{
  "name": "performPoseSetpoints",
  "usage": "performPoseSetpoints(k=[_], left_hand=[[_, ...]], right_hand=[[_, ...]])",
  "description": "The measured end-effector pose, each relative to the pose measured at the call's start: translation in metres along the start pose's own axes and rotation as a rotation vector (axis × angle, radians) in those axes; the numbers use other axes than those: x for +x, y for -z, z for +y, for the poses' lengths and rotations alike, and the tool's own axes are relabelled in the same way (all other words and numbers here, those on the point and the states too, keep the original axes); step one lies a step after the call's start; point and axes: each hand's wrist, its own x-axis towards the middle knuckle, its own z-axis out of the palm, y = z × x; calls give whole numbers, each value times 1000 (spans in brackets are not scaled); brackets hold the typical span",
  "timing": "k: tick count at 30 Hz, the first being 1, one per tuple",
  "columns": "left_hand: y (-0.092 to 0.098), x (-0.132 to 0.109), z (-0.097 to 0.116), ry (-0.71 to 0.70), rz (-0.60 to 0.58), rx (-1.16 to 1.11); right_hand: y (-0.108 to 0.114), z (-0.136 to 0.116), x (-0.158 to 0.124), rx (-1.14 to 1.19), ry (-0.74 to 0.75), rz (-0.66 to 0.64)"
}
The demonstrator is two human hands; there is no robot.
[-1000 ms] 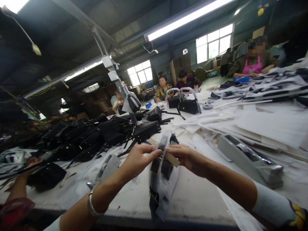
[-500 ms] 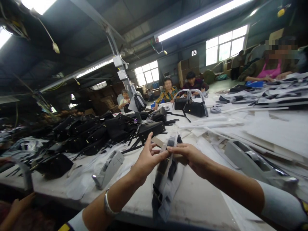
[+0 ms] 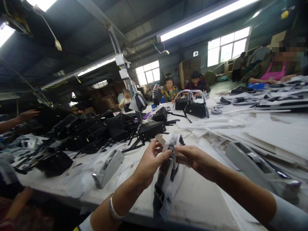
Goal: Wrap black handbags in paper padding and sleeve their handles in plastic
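left hand [image 3: 152, 162] was part-curled, thumb and fingers pinching the top of a plastic-wrapped black bundle [image 3: 165, 189]; right hand [image 3: 196, 158] pinched its opposite side. bundle was upright at the surface's [image 3: 199, 199] near edge, between two gray tape dispensers [image 3: 108, 170].

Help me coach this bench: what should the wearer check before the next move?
1. Left hand at the upper part of the wrapped black item: ok, thumb against it.
2. Right hand at that part: ok, fingertips against it.
3. Firmness of hold: cannot tell.
4. Item's lower end supported by the table: cannot tell.
5. Left tape dispenser apart from left hand: ok.
6. Right tape dispenser apart from right hand: ok.
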Motion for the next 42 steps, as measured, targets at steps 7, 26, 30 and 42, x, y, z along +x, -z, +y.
performPoseSetpoints(k=[7, 26, 30, 42], left_hand=[[-3, 1, -1, -2, -59, -74], [-2, 2, -4, 8, 65, -37], [-6, -1, 0, -10, 68, 12], [-10, -4, 3, -182, 108, 195]], right_hand=[[0, -16, 4, -109, -29, 12], [-7, 12, -13, 129, 100, 60], [-15, 17, -11, 48, 171, 180], [-18, 19, -4, -12, 167, 178]])
